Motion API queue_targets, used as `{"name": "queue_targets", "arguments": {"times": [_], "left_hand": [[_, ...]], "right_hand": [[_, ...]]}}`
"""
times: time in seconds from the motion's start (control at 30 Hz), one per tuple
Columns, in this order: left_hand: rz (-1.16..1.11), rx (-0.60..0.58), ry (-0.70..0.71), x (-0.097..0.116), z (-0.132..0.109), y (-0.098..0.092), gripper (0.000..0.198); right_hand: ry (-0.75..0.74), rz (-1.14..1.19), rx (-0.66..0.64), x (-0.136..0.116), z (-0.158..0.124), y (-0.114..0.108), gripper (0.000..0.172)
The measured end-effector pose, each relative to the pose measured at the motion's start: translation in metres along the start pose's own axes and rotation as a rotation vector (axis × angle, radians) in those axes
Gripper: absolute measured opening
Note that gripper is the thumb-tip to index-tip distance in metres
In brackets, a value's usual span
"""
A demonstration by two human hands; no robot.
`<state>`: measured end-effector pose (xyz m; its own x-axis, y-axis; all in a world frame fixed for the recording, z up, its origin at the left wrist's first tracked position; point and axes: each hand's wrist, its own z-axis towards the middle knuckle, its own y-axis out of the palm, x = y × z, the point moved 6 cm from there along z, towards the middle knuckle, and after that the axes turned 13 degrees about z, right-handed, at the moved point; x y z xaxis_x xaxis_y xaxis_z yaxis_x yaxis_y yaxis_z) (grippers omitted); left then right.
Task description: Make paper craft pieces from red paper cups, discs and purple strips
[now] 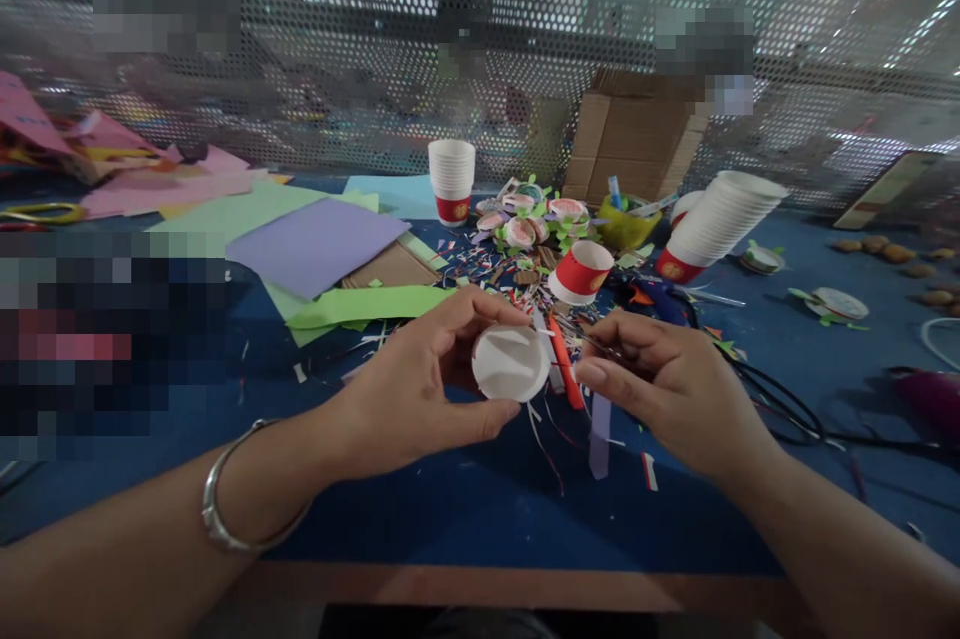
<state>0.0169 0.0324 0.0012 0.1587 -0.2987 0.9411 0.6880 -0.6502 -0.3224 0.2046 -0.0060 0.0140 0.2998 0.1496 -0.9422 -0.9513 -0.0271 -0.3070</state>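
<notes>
The left hand, wearing a silver bangle at the wrist, held a shallow white round paper-cup piece above the near-middle part of the blue-covered table, its fingers clamped on the rim with the thumb below and the index finger above. The right hand was raised just beside it, thumb and fingers closed together on a thin dark tool; the tool was largely hidden by the hand, and its kind could not be told with certainty. Between the hands lay an orange-red slender cutter-like object, with a lilac paper strip nearer the table's front edge. Beyond the hands, a cut-down red-and-white paper cup stood amid scattered coloured paper scraps. Behind it were heaped small round paper figures with green cut-out limbs, beside a yellow bowl containing several implements. An upright stack of white-and-red paper cups stood to the left of this heap, and a second, tilted cup stack to the right. A lilac paper sheet and a bright green paper strip occupied the left side, while a brown corrugated cardboard box stood at the rear before a perforated metal screen.
</notes>
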Motion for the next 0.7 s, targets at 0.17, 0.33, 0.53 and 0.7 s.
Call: {"name": "queue_targets", "arguments": {"times": [0.17,0.33,0.53,0.7], "left_hand": [[-0.093,-0.107,-0.035,0.0,-0.001,0.014,0.043],[-0.156,-0.041,-0.095,-0.005,0.002,0.016,0.032],[-0.139,-0.003,-0.234,-0.017,0.003,0.015,0.043],[-0.16,0.064,-0.295,-0.018,0.004,0.016,0.028]], "right_hand": [[0.068,0.063,-0.059,0.012,0.002,0.01,0.026],[0.043,0.071,-0.082,0.008,0.0,0.013,0.017],[0.091,0.086,-0.103,0.008,-0.004,0.021,0.018],[0.09,0.052,-0.108,0.011,-0.004,0.021,0.012]]}}
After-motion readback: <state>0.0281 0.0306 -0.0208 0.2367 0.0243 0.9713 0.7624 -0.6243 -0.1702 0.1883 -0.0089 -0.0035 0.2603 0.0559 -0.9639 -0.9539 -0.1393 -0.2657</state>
